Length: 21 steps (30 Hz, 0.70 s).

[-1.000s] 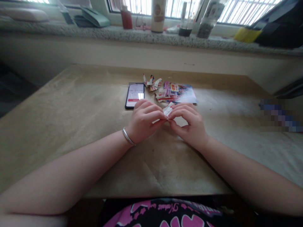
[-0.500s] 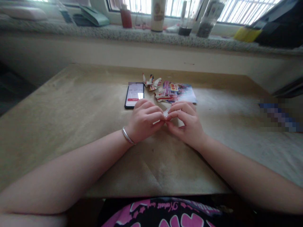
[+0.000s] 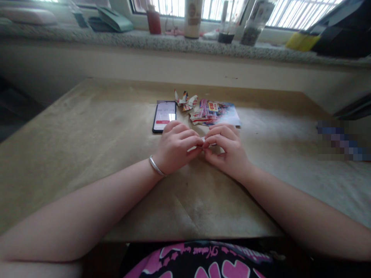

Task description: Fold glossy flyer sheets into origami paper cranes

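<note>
My left hand (image 3: 180, 144), with a silver bangle at the wrist, is closed, its thumb and fingertips pinched together. My right hand (image 3: 226, 148) meets it fingertip to fingertip, also in a pinch. Between them is a small whitish piece of paper (image 3: 203, 138), mostly hidden by the fingers. Just beyond my left hand lies a phone (image 3: 165, 116) with a lit screen showing a timer. Past my right hand is a stack of colourful printed paper (image 3: 226, 112). Folded printed paper shapes (image 3: 187, 102) sit between phone and stack.
The table (image 3: 116, 127) has a pale brown cover. Several bottles, a red one (image 3: 153, 21) among them, stand on the stone windowsill (image 3: 162, 43) behind. A dark bag (image 3: 346, 31) is at the sill's right end. A blurred bluish object (image 3: 342, 141) lies at the table's right.
Both hands stay in the same spot. The fingertips have shifted slightly, and less of the whitish paper shows above them.
</note>
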Each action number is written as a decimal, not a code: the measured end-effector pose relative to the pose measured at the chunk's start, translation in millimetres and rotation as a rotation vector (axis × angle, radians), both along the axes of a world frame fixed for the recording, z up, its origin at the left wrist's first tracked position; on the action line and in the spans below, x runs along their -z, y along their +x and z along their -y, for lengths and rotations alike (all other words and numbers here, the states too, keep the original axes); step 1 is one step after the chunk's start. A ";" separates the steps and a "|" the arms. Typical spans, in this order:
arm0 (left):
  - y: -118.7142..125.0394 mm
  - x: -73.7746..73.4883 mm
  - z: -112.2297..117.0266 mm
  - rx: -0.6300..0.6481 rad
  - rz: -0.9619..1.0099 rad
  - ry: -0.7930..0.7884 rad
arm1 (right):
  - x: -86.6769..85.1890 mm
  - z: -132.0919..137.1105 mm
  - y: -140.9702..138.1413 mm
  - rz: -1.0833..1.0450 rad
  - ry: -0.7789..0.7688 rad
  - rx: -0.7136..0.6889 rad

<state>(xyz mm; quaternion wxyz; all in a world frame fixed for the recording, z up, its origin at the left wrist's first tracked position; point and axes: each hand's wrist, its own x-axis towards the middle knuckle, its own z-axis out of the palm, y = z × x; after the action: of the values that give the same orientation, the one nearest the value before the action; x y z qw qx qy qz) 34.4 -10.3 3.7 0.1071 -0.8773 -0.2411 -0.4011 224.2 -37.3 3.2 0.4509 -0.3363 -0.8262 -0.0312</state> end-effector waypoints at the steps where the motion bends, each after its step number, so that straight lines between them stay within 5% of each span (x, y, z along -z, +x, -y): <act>1: 0.1 -0.5 0.5 -0.013 -0.020 0.007 | 0.0 0.7 -0.9 0.007 -0.003 0.012; 21: -1.9 -0.8 1.0 0.025 -0.005 -0.018 | -2.1 3.0 3.6 0.097 0.079 0.119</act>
<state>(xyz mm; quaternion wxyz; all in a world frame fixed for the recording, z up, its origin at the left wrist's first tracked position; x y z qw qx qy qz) 32.6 -11.3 4.5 0.0946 -0.8821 -0.2335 -0.3981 227.9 -40.3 5.3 0.4208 -0.3649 -0.8237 -0.1066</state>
